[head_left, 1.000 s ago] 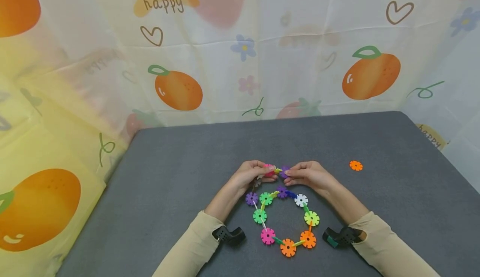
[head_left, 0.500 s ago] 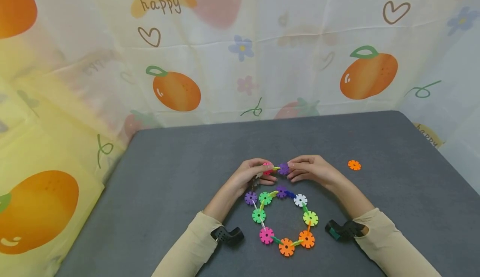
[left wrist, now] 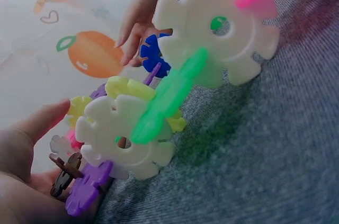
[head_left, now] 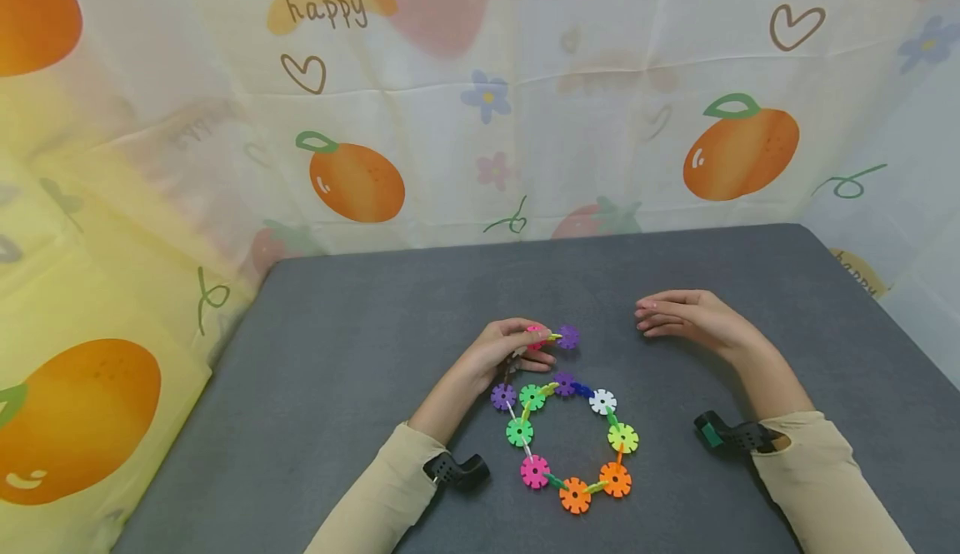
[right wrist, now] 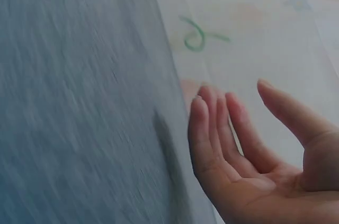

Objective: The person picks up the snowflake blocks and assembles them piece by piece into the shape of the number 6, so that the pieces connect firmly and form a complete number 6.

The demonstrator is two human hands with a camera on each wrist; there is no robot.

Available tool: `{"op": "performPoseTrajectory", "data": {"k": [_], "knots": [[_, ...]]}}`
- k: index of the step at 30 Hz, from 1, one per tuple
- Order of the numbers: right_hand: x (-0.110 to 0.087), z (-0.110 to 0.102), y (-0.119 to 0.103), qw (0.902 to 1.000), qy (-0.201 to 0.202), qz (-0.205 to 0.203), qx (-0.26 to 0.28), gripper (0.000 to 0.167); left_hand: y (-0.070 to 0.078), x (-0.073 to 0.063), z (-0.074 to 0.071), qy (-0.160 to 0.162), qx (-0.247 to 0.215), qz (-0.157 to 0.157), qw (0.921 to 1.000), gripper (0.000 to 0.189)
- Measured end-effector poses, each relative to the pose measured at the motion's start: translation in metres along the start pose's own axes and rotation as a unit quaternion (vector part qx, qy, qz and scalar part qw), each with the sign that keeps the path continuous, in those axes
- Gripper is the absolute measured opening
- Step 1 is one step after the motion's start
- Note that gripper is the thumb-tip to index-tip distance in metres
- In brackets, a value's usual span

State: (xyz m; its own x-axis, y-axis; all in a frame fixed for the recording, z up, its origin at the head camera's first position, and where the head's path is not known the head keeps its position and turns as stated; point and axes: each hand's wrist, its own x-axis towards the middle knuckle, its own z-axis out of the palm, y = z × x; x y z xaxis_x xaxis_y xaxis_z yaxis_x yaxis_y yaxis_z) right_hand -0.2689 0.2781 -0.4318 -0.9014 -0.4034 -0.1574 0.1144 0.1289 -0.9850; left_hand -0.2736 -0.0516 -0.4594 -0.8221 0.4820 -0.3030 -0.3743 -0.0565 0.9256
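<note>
My left hand (head_left: 502, 346) pinches a pink notched plastic disc (head_left: 535, 336) between thumb and fingers, above the back left of a ring of joined discs. From it a yellow disc (head_left: 555, 336) and a purple disc (head_left: 568, 337) stick out to the right. A brown disc (left wrist: 66, 176) and another purple disc (left wrist: 89, 188) link the held end to the ring. The ring, with an orange disc (head_left: 575, 496) at its front, lies on the table. My right hand (head_left: 693, 319) is off to the right, its fingers loosely extended and holding nothing.
The dark grey table (head_left: 375, 329) reaches back to a fruit-printed curtain (head_left: 435, 154). A wrist camera (head_left: 457, 471) on the left cuff sits just left of the ring; another wrist camera (head_left: 738, 436) is on the right cuff.
My right hand has let go of the purple disc and moved right, now covering the spot where a loose orange disc lay. The left hand keeps its hold, nearly still.
</note>
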Motion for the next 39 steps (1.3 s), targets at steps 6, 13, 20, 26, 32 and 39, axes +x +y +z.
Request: {"op": "performPoseTrajectory", "data": {"k": [6,13,20,26,32,39], "knots": [[-0.014,-0.03,0.003,0.9998,0.007,0.005,-0.018,0.043,0.001,-0.001,-0.001,-0.002,0.003,0.001,1.0,0.028],[-0.034,-0.063,0.011,0.9999,0.006,-0.005,-0.015,0.03,0.002,-0.002,-0.001,-0.001,0.003,-0.001,1.0,0.027],[-0.05,-0.082,0.018,0.9939,0.061,0.059,-0.071,0.027,0.0,0.001,-0.001,0.001,0.004,-0.002,1.0,0.026],[-0.054,-0.083,0.019,0.9786,0.089,0.115,-0.146,0.043,0.0,0.0,0.0,-0.002,0.012,-0.002,0.9999,0.026],[-0.054,-0.081,0.021,0.9692,0.078,0.099,-0.211,0.059,0.002,-0.001,0.001,-0.005,0.03,-0.001,0.9995,0.029],[-0.053,-0.076,0.02,0.9605,0.078,0.077,-0.256,0.053,0.001,-0.002,0.002,0.003,0.04,-0.001,0.9992,0.031]]}}
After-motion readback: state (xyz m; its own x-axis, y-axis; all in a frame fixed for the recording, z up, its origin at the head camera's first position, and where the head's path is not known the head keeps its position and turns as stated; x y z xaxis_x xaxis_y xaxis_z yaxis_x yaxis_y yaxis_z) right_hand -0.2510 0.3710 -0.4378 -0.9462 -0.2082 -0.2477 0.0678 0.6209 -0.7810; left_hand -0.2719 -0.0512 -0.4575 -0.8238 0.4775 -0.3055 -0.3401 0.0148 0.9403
